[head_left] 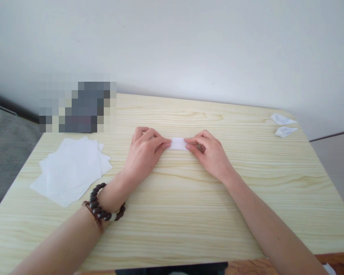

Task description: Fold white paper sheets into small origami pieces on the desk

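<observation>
A small folded piece of white paper (178,143) lies flat on the pale wooden table (189,198), near its middle. My left hand (145,151) presses on the paper's left end with curled fingers. My right hand (209,151) pinches the paper's right end, fingers bent together. Most of the paper is covered by my fingers; only a short white strip shows between the hands. A dark beaded bracelet (103,208) sits on my left wrist.
A loose stack of white paper sheets (71,170) lies at the table's left. Two small folded white paper shapes (283,125) rest at the far right corner. A blurred dark object (77,107) stands at the back left by the wall.
</observation>
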`<state>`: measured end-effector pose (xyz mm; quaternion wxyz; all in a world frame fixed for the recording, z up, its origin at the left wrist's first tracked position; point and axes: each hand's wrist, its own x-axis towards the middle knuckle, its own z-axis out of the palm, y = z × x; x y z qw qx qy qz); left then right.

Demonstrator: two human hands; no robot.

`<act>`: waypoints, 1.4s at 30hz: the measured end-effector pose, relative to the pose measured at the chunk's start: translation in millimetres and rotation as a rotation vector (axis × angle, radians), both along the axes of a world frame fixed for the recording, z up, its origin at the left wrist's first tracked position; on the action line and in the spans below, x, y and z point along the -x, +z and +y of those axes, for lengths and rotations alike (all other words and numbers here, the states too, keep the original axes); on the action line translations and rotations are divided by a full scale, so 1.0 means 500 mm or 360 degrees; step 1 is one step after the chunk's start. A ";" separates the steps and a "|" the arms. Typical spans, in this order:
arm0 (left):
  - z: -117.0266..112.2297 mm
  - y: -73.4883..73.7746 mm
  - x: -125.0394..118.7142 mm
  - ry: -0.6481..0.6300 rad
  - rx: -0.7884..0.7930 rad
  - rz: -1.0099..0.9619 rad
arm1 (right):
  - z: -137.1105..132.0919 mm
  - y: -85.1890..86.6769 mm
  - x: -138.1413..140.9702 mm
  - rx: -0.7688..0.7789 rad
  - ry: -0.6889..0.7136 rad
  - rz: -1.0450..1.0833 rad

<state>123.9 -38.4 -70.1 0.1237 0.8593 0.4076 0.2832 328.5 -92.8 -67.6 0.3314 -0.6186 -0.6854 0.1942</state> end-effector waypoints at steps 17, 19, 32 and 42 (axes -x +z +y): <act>0.007 0.009 0.007 -0.0226 0.0038 0.0071 | 0.001 0.022 -0.028 0.0159 0.0090 0.0065; 0.009 0.008 0.009 -0.0355 -0.0004 0.0092 | -0.003 0.021 -0.027 0.0106 0.0140 0.0056; -0.010 0.013 0.010 -0.0316 -0.0264 0.0371 | -0.022 0.008 -0.027 -0.0179 0.0400 -0.0374; -0.011 0.007 0.009 -0.0369 -0.0374 0.0284 | -0.027 0.009 -0.008 -0.0337 0.0331 -0.0522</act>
